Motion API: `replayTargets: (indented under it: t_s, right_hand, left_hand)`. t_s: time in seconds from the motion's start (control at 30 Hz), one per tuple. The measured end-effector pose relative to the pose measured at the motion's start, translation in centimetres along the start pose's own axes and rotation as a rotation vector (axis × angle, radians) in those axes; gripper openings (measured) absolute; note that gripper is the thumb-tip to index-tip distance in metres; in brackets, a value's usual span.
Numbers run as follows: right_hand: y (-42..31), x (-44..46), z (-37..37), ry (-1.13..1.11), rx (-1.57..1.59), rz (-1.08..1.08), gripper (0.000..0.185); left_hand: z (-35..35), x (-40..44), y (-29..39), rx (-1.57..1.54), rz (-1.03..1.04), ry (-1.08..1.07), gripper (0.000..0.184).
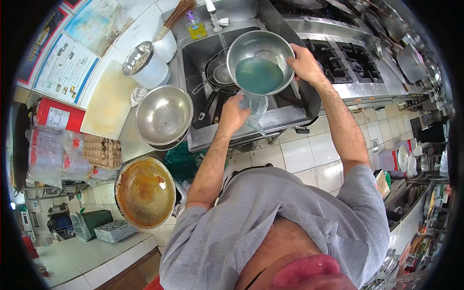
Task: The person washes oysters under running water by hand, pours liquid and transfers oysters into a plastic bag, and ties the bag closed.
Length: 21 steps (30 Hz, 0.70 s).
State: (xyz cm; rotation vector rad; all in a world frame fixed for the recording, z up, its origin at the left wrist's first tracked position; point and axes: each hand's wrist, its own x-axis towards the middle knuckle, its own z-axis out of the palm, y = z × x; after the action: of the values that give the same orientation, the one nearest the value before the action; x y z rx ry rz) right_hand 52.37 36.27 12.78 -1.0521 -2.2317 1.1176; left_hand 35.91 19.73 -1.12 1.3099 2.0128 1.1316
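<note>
Above the sink (205,137): one stainless-steel bowl (245,50) of blue-green liquid (261,76), right-hand fingers (292,61) gripping its edge, left-hand fingers (237,100) pinching a clear plastic bag (255,108) just below; one-sided hold could cause tipping and spillage.

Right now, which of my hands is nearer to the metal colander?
Left. Your left hand is to the right of the colander, by the metal bowl's near side; your right hand is farther right, gripping the bowl's right rim.
</note>
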Motion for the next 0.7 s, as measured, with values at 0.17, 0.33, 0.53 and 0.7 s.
replayTargets:
  t_s: [0.17,0.33,0.53,0.7]
  right_hand:
    - [-0.2,-0.1,0.3,0.007,-0.012,-0.016,0.035]
    - [-0.7,-0.6,0.3,0.021,-0.038,-0.014,0.037]
    - [-0.5,-0.7,0.6,0.060,-0.032,-0.060,0.038]
    - [-1.1,-1.0,0.5,0.049,-0.063,-0.050,0.037]
  left_hand:
    - [0.0,0.0,0.1,-0.001,-0.021,0.002,0.049]
    - [0.1,0.0,-0.1,-0.003,-0.026,-0.005,0.049]
    - [-0.1,-0.2,0.3,0.003,-0.049,-0.013,0.049]
    - [-0.1,-0.3,0.4,0.008,-0.067,-0.015,0.050]
